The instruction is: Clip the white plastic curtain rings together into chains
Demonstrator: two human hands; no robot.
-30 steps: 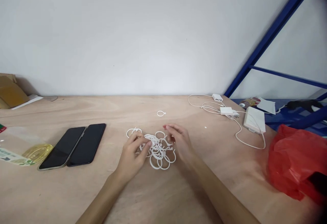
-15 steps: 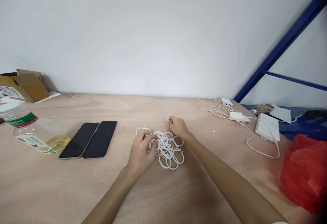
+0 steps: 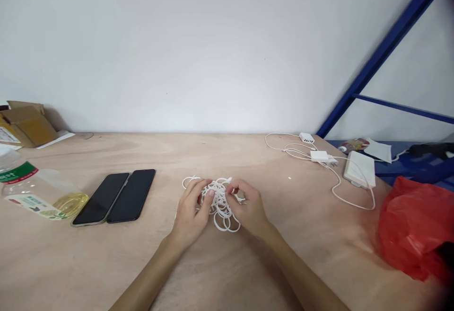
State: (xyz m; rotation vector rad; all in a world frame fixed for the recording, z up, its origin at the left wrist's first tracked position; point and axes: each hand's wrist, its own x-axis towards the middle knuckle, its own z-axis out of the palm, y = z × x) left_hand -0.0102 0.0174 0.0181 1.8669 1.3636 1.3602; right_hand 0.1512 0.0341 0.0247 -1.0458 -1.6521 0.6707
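A tangled pile of white rings [image 3: 220, 202] lies on the wooden table between my two hands. My left hand [image 3: 193, 211] rests at the pile's left side, thumb and fingers apart around its edge, with nothing plainly held. A single white ring [image 3: 187, 179] shows just beyond the left fingers. At the right side of the pile is my right hand [image 3: 248, 207], its thumb and index finger bent close together against the rings. Whatever may be between those fingertips is too small to make out.
Two dark phones [image 3: 131, 196] lie left of the pile, beside a clear bottle [image 3: 42, 192]. A cardboard box [image 3: 28, 124] stands at the back left. White cables and chargers [image 3: 319, 156], a white box [image 3: 359, 169] and a red bag [image 3: 414, 228] are on the right.
My right hand has come back from beyond the pile to its right side. My left hand has stayed by the rings, its fingers shifted slightly. The view has turned a little to the right.
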